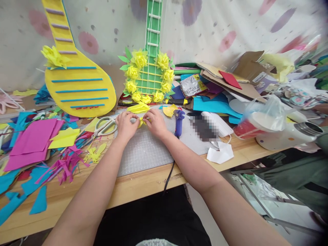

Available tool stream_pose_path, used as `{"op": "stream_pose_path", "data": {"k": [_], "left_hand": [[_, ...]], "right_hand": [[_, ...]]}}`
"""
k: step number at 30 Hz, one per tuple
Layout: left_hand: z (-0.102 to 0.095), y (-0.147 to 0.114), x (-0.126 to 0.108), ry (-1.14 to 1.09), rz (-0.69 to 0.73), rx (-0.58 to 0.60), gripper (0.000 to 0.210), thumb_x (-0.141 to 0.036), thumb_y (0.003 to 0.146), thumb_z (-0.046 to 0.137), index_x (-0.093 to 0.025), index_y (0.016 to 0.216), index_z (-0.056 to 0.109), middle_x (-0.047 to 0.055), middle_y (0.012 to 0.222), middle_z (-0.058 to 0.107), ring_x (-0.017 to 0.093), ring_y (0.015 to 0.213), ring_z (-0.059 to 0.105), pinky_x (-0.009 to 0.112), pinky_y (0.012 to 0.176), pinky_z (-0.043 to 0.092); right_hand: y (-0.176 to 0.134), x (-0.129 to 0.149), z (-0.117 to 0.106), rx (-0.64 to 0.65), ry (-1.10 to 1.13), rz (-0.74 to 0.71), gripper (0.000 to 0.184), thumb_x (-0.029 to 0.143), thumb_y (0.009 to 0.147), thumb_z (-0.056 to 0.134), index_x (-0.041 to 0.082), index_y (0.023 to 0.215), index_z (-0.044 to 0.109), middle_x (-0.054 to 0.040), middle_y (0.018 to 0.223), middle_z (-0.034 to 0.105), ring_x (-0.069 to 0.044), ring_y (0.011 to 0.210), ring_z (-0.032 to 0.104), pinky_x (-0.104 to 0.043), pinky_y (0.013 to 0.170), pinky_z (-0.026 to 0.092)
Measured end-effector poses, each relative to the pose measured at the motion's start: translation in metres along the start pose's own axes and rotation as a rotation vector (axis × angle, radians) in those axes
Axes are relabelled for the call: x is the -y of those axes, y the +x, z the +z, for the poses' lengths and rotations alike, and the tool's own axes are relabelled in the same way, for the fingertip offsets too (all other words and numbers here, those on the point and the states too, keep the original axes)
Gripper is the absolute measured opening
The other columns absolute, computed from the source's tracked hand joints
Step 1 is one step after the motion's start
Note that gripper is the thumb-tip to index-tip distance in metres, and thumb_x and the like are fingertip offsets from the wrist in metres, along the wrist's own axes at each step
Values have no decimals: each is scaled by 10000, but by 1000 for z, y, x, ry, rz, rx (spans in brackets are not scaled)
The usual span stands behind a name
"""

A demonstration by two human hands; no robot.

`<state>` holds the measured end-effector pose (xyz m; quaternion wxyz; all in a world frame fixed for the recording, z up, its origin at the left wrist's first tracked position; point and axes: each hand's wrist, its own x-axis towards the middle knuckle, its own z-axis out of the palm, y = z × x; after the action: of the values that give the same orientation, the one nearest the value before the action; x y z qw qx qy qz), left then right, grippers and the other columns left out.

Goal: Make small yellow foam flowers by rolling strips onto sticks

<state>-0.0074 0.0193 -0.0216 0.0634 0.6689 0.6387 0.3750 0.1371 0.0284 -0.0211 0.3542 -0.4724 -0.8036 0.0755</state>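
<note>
Between the fingertips of both hands is a small piece of yellow paper (141, 122), held just above the grey cutting mat (143, 153). My left hand (127, 123) pinches its left side, and my right hand (155, 123) pinches the right side. The fingers hide much of the piece. A stack of folded yellow paper (138, 108) lies just beyond the hands. White-handled scissors (104, 126) rest left of my left hand. To the right of my right hand is a blue glue gun (178, 123) with a black cord.
A yellow paper instrument (82, 80) and a green one (151, 78) ringed with yellow paper flowers lean at the back. Magenta sheets (33, 141) and paper scraps cover the left. A face mask (220, 153), a red-and-white cup (256, 124) and a bottle (289, 136) lie right.
</note>
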Motion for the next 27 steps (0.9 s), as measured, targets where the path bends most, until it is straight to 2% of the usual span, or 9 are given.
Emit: {"op": "stream_pose_path", "data": {"k": [5, 10, 15, 21, 27], "left_hand": [[-2, -5, -3, 62, 151, -84, 119, -309, 753, 593, -239, 814, 667, 65, 994, 583, 240, 1053, 499, 452, 994, 260], [-2, -6, -2, 118, 297, -112, 73, -259, 730, 610, -236, 778, 660, 49, 997, 587, 242, 1062, 485, 475, 1042, 187], [-3, -4, -1, 94, 300, -122, 59, -217, 740, 588, -232, 747, 645, 40, 942, 596, 234, 1032, 492, 489, 1047, 174], [-6, -5, -3, 133, 264, -145, 79, -180, 743, 569, -223, 755, 634, 49, 931, 592, 237, 1021, 492, 487, 1046, 179], [-4, -6, -1, 168, 332, -104, 108, -185, 754, 554, -224, 810, 637, 56, 973, 584, 245, 1056, 469, 497, 1061, 141]], "right_hand": [[0, -1, -1, -38, -9, 4, 117, 186, 823, 502, 167, 797, 614, -74, 894, 570, -191, 896, 482, -311, 820, 385], [1, -2, 2, -47, 10, 0, 105, 179, 816, 512, 158, 788, 611, -77, 882, 571, -193, 885, 485, -315, 811, 385], [2, -3, 4, -32, 62, -13, 95, 183, 815, 516, 169, 798, 609, -68, 886, 568, -184, 876, 493, -311, 811, 388], [2, -3, 4, 11, 88, -1, 118, 175, 821, 489, 167, 898, 578, -63, 899, 568, -169, 853, 495, -288, 779, 389], [1, -2, 4, 32, 88, 27, 98, 177, 818, 473, 178, 877, 551, -40, 854, 580, -161, 814, 499, -274, 738, 378]]}}
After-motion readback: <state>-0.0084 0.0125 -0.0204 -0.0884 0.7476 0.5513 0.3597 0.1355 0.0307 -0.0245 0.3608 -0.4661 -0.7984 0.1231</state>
